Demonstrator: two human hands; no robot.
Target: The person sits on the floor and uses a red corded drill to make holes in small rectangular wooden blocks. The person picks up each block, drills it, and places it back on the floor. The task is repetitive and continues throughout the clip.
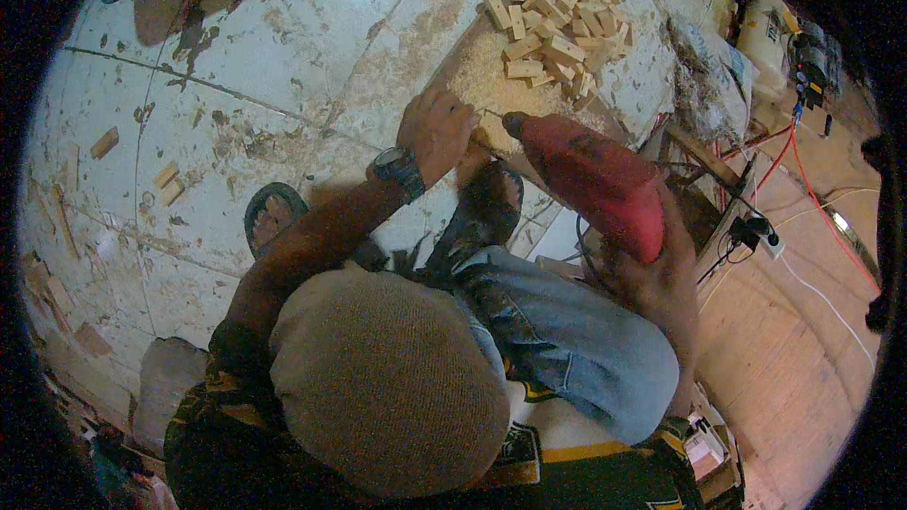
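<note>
A red power drill (595, 165) lies nearly level over the floor, its chuck and thin bit pointing left. My right hand (624, 269) is wrapped round its rear, with the fingers partly hidden behind the red body. At the bit's tip is a small pale wooden block (493, 130). My left hand (439, 127), with a dark watch (399, 173) at the wrist, holds the block from its left side, fingers closed against it. Whether the bit is inside the wood cannot be made out. Pale sawdust (496, 85) lies just beyond the block.
A pile of small wooden blocks (557, 19) lies just beyond the sawdust. Loose wood pieces (168, 184) are scattered on the stained tile floor (283, 76). At right stand a compressor-like machine (765, 47), a red hose (803, 175), a power strip (770, 244) and a plywood sheet (784, 368).
</note>
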